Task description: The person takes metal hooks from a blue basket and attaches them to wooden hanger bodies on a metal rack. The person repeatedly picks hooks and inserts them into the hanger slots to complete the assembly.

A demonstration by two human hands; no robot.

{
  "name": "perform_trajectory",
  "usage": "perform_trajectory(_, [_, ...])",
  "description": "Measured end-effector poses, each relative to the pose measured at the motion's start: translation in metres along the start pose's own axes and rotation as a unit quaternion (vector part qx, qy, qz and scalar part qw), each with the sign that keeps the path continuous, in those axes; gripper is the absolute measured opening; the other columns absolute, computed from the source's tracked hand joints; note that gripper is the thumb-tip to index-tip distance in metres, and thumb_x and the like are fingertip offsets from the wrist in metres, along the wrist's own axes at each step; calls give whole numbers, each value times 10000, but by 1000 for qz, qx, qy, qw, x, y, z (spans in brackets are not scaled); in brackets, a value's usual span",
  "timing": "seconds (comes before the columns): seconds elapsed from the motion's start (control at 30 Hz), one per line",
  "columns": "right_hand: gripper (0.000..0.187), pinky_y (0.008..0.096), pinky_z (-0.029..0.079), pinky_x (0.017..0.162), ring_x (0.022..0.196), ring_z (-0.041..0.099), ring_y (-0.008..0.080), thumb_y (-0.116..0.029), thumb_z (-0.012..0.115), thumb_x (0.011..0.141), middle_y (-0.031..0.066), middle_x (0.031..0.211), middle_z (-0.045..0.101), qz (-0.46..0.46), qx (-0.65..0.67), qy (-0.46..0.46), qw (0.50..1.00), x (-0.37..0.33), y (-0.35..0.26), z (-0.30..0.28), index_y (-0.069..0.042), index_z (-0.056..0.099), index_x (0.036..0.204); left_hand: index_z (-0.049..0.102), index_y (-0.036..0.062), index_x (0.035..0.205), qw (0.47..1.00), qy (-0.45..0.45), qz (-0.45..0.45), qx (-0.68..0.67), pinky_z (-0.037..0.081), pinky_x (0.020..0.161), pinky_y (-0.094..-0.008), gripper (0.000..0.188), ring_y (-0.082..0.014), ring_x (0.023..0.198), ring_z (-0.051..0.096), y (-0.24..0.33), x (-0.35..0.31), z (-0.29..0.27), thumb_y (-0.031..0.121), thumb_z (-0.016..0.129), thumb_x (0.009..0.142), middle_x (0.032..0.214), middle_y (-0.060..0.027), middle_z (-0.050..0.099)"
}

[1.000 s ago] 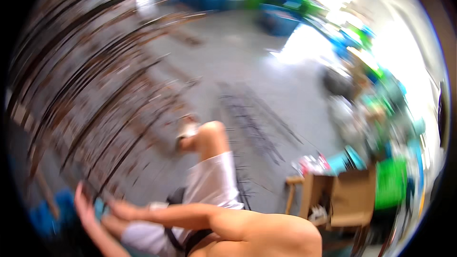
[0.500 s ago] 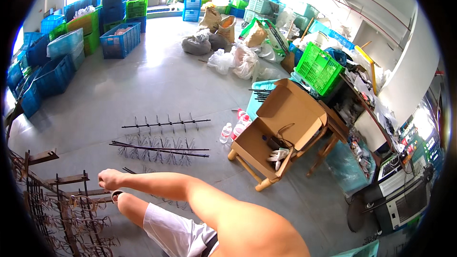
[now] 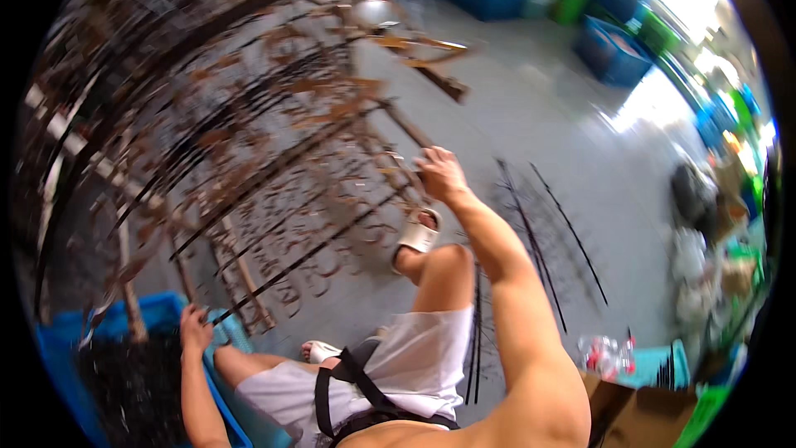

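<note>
Blur softens much of the view. My left hand (image 3: 196, 328) is closed around the near-left end of a long dark metal rod (image 3: 319, 250) with rows of curved hooks. My right hand (image 3: 442, 172) is curled at the rod's far-right end, fingertips partly hidden. The rod slants up to the right in front of my knees, beside a rusty rack (image 3: 278, 156) bearing more hooked rods. Below my left hand stands a blue crate (image 3: 166, 307) holding a dark mass I cannot make out.
Thin dark rods with bristle-like wires (image 3: 531, 241) lie on the floor to the right. Plastic bottles (image 3: 605, 355) and a cardboard box (image 3: 651, 416) sit at the lower right. Blue crates (image 3: 613, 50) stand far off, and sacks (image 3: 695, 191) line the right side.
My view has swung left toward the rack. My left hand has come into sight, closed on the rod's end. My right hand stays beside the rack, now with its arm stretched forward.
</note>
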State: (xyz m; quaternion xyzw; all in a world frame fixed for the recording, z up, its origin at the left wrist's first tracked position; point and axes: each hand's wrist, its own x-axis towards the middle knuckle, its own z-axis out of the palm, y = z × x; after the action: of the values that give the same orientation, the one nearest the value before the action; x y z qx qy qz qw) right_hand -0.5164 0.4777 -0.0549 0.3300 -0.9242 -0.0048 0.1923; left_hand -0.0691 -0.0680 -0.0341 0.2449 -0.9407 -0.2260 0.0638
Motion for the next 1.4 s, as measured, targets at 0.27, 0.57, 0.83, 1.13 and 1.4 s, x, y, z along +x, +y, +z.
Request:
perform_trajectory(0.27, [163, 357, 372, 918, 979, 550, 229, -245, 547, 837, 66, 947, 590, -7, 35, 28, 999, 11, 2, -46, -121, 645, 878, 592, -6, 1041, 985, 77, 45, 148, 486, 787, -396, 367, -354, 936, 590, 60, -27, -10, 106, 689, 705, 1005, -179, 615])
perform_trajectory(0.57, [167, 385, 425, 779, 822, 571, 279, -118, 620, 704, 65, 774, 628, -93, 29, -76, 992, -59, 57, -112, -148, 670, 860, 641, 86, 869, 984, 79, 101, 122, 494, 702, -389, 181, -290, 796, 605, 88, -77, 22, 109, 694, 698, 808, -90, 635])
perform_trajectory(0.83, [249, 380, 411, 606, 604, 543, 270, -202, 666, 719, 79, 590, 567, -94, 77, -6, 993, -64, 39, -57, -74, 525, 559, 568, 51, 1017, 986, 73, -36, 149, 420, 915, -409, 324, -334, 1100, 465, 52, -79, 95, 64, 664, 708, 1148, -151, 519])
perform_trajectory(1.13, [242, 379, 408, 603, 622, 565, 261, -210, 651, 736, 70, 600, 581, -105, 151, -4, 983, -67, -20, 47, -88, 526, 568, 565, 20, 990, 917, 311, -241, 56, 486, 747, -394, 280, -318, 824, 633, 50, -80, 33, 247, 598, 829, 882, -153, 657])
perform_trajectory(1.4, [314, 382, 418, 715, 740, 585, 237, -321, 583, 840, 52, 664, 619, -66, 108, -51, 991, -93, -11, 88, -117, 589, 602, 658, 74, 900, 942, 225, -247, 25, 481, 714, -393, 328, -334, 831, 626, 66, -43, 7, 382, 586, 816, 874, -161, 654])
